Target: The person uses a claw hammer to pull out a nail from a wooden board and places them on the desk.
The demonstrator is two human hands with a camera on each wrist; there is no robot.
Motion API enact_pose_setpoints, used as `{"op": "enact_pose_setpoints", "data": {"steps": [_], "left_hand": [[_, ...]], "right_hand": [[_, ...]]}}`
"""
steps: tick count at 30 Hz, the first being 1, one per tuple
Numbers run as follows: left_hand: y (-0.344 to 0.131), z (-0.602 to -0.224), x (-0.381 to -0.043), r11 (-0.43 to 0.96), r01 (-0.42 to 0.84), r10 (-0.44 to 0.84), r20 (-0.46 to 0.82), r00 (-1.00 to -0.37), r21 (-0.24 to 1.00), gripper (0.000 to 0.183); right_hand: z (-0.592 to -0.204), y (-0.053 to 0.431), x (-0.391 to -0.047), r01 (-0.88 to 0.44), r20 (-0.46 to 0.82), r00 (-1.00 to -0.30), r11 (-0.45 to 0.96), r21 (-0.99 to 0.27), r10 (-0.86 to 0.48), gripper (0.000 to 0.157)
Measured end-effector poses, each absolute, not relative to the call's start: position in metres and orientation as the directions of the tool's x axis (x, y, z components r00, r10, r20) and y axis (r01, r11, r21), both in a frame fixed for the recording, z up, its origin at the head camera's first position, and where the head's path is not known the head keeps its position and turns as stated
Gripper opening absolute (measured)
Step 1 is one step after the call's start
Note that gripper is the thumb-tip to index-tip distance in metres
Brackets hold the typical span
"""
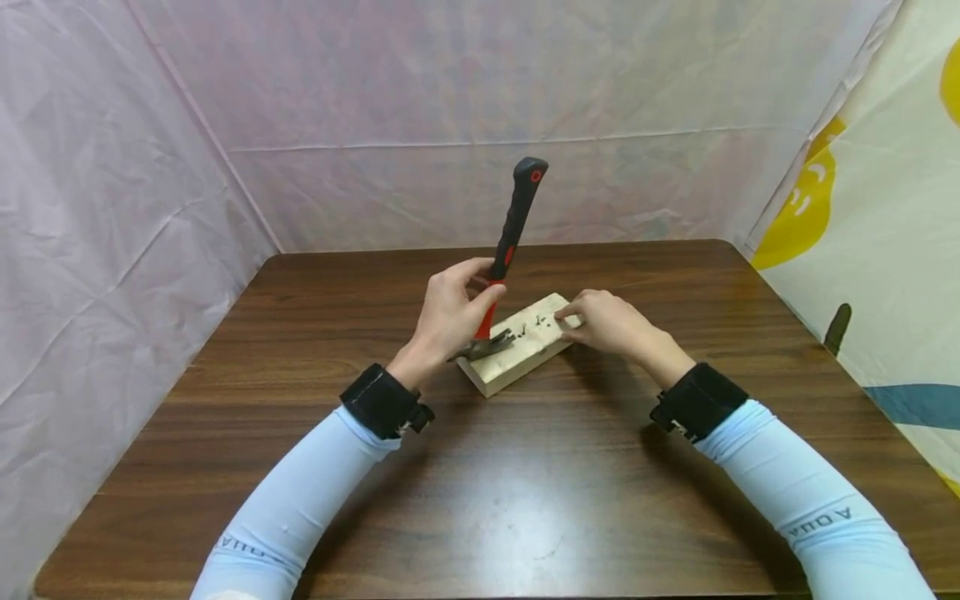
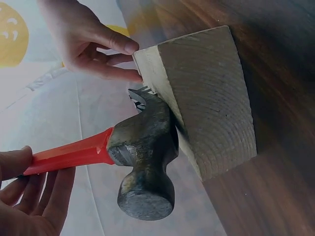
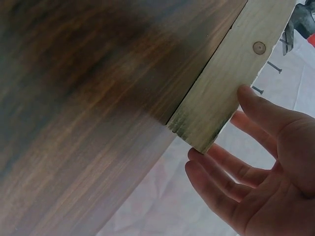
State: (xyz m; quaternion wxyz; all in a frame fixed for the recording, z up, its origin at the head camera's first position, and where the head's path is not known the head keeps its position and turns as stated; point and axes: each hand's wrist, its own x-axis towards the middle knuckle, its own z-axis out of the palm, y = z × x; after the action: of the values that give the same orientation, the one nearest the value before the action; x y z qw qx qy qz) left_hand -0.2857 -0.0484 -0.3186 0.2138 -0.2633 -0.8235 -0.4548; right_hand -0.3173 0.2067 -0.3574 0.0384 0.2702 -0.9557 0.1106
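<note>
A claw hammer (image 1: 517, 217) with a black and red handle stands nearly upright, its metal head (image 2: 147, 142) down on the left end of a pale wooden block (image 1: 525, 360). My left hand (image 1: 453, 312) holds the red lower part of the handle between thumb and fingers. Several nails (image 1: 540, 320) stick up from the block's top; in the right wrist view, a nail (image 3: 274, 67) projects beside the claw. Around the block's far right end, my right hand (image 1: 613, 323) grips with thumb and fingers. Whether a nail sits between the claw's prongs is unclear.
The block lies at an angle on a dark brown wooden table (image 1: 300, 450). Pale cloth sheets (image 1: 480, 108) hang behind and to the left. A printed sheet (image 1: 885, 275) with yellow shapes hangs along the right side.
</note>
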Motion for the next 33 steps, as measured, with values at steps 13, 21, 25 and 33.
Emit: {"op": "enact_pose_setpoints", "data": {"steps": [13,21,25,33], "left_hand": [[-0.053,-0.322,-0.282,0.439,0.597,0.208,0.57,-0.795,0.672,0.026],[-0.057,-0.32,-0.28,0.459,0.578,0.19,0.561,-0.805,0.674,0.027],[-0.058,-0.319,-0.28,0.458,0.577,0.184,0.563,-0.805,0.676,0.026],[-0.058,-0.32,-0.279,0.451,0.578,0.179,0.566,-0.805,0.68,0.025]], "right_hand": [[-0.359,0.208,-0.315,-0.546,0.134,-0.838,0.809,-0.218,-0.53,0.036],[-0.359,0.21,-0.314,-0.555,0.144,-0.832,0.8,-0.229,-0.536,0.035],[-0.359,0.211,-0.314,-0.561,0.153,-0.828,0.796,-0.226,-0.54,0.036],[-0.359,0.211,-0.314,-0.541,0.136,-0.841,0.814,-0.211,-0.523,0.037]]}}
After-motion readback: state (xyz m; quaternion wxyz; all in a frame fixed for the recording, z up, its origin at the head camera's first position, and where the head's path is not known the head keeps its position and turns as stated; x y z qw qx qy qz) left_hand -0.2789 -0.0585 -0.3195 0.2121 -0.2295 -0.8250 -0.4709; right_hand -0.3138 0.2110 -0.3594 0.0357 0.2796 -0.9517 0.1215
